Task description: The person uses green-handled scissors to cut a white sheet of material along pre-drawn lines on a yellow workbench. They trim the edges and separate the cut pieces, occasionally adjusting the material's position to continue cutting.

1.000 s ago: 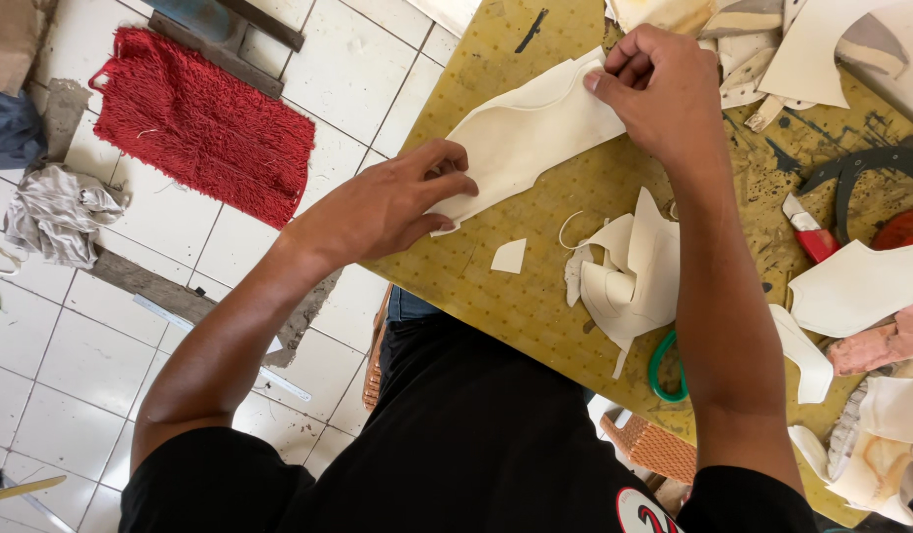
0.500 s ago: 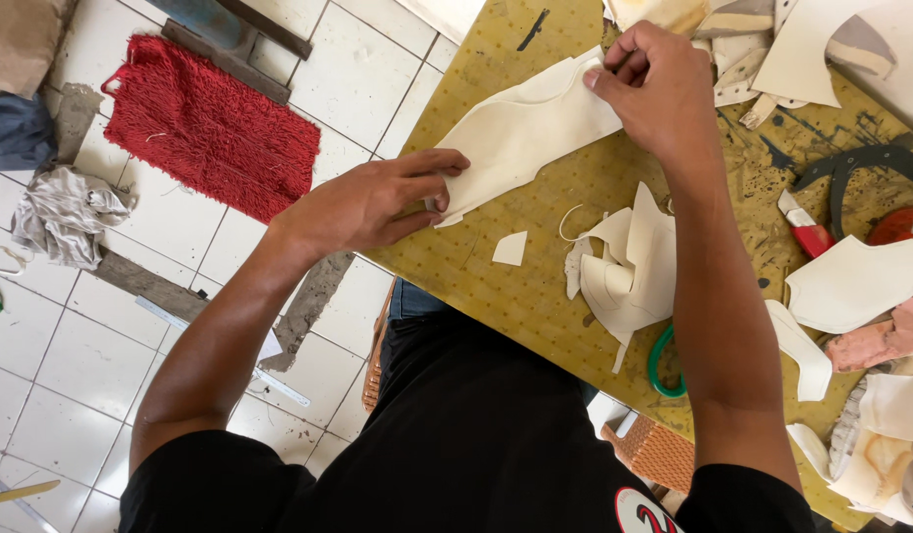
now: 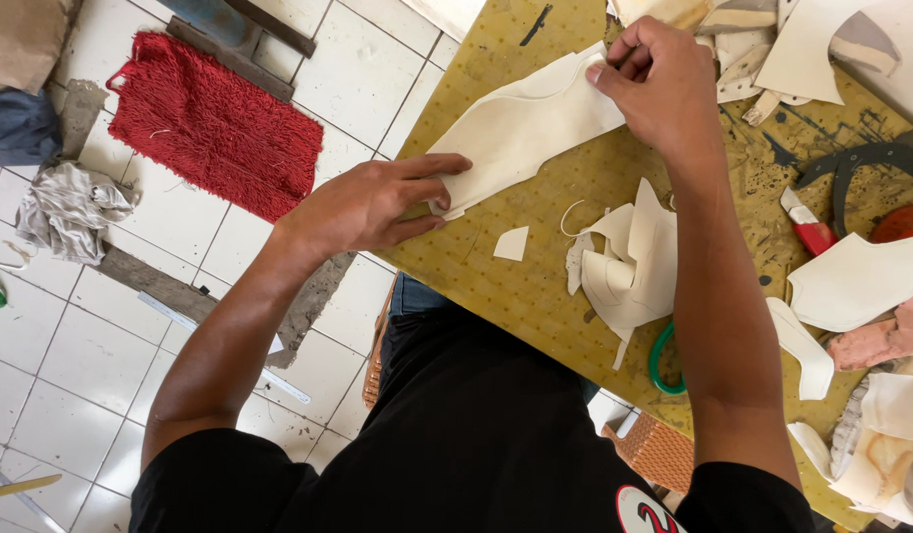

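Across the yellow perforated worktable (image 3: 535, 286) we have a long cream-coloured cut piece (image 3: 521, 128) stretched between both hands, lying slanted near the table's left edge, and we judge the step in hand to be straightening or aligning this piece; the next move looks to call for a steady hold at both ends so it does not buckle. Our right arm reaches far forward, wrist bent, and the right hand (image 3: 659, 84) pinches the piece's upper end between thumb and curled fingers. Our left hand (image 3: 373, 202) lies lower, fingers pressed together and extended flat, nipping the lower end against the thumb. Curled offcuts (image 3: 624, 262) and one small scrap (image 3: 512, 244) sit just beside.
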